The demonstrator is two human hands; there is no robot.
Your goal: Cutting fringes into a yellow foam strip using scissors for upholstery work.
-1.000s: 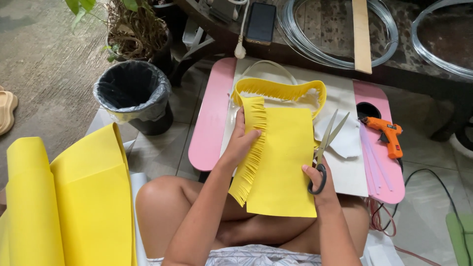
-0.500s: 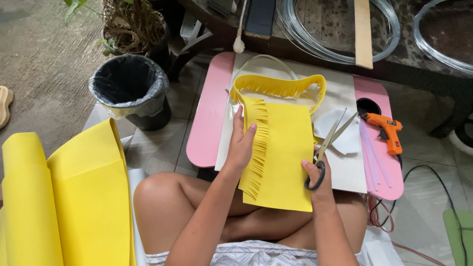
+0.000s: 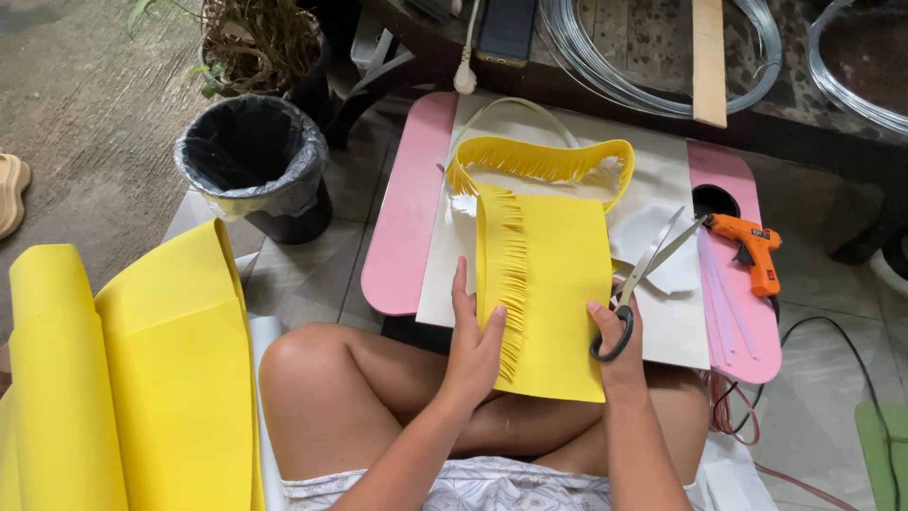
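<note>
The yellow foam sheet [image 3: 558, 284] lies half on the pink tabletop [image 3: 402, 237] and half over the person's lap, its left edge cut into a fringe. The left hand [image 3: 473, 341] presses flat on that fringe at the sheet's 8 o'clock corner, fingers [image 3: 461, 284] stretched out and not closed around anything. The right hand [image 3: 619, 345] sits at the sheet's 4 o'clock edge, fingers curled through the black handles of the scissors [image 3: 643, 274]; the blades stand parted and point toward 1 o'clock, just off the sheet's right edge.

Above the sheet, at 12 o'clock, a yellow fringed strip [image 3: 544, 156] curls on the white board [image 3: 662, 322]. An orange glue gun [image 3: 747, 246] rests at 3 o'clock near the tabletop's right rim, well apart from the blades. A black-lined bin [image 3: 253, 156] stands on the floor at 10 o'clock, and 1 big yellow foam roll [image 3: 132, 378] fills the 8 o'clock side. Open board remains between the sheet and the glue gun.

Compared with half a second ago, the left hand has slid down the fringe toward the lap, and the sheet lies a little straighter.
</note>
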